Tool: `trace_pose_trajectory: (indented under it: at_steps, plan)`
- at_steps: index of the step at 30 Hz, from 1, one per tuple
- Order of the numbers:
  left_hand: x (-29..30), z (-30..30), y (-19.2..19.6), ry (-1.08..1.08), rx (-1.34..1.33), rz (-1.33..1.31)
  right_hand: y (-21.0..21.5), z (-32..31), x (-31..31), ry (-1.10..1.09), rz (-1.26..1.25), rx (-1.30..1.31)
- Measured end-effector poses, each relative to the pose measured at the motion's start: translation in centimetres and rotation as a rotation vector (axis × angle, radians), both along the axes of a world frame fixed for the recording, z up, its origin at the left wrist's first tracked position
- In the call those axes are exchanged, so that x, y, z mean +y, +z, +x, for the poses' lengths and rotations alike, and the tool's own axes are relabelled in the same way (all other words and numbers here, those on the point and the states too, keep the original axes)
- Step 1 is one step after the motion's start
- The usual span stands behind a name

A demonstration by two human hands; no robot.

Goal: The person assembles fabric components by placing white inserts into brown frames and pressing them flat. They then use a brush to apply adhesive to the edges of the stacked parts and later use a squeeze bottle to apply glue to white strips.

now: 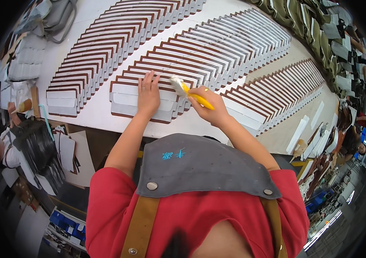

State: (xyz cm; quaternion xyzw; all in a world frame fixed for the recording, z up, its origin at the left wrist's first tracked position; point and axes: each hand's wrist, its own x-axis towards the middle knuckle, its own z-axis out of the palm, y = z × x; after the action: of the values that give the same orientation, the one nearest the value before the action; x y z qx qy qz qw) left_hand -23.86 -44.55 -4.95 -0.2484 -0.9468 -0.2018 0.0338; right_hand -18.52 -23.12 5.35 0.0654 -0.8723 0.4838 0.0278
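Observation:
My left hand (148, 95) lies flat, fingers spread, on the near end of a fanned row of brown-edged white pieces (200, 56) that overlap like shingles on the white table (97, 114). My right hand (208, 107) grips a yellow-handled brush (185, 90). Its pale bristle head rests on the same row, just right of my left fingers. I wear a red shirt and a grey apron with tan straps.
Another fanned row (105, 43) lies to the left, and a third (277, 92) to the right. Loose white strips (303, 131) sit near the table's right edge. Stacks of olive pieces (312, 26) line the far right. A person (2, 146) is at the left.

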Motion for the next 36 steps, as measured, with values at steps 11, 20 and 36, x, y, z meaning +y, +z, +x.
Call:
trace_pose_trajectory:
  at_steps: [11,20,36]
  plan:
    - [-0.2,0.1,-0.7,-0.019,0.015,0.028,-1.6,1.2,-1.7,0.030,0.153,0.129]
    - [-0.2,0.1,-0.5,-0.024,0.006,0.005,-1.0,1.3,-1.5,0.092,0.154,0.088]
    - [-0.2,0.1,-0.4,-0.045,-0.040,-0.103,-0.1,-1.7,3.7,-0.060,0.266,0.067]
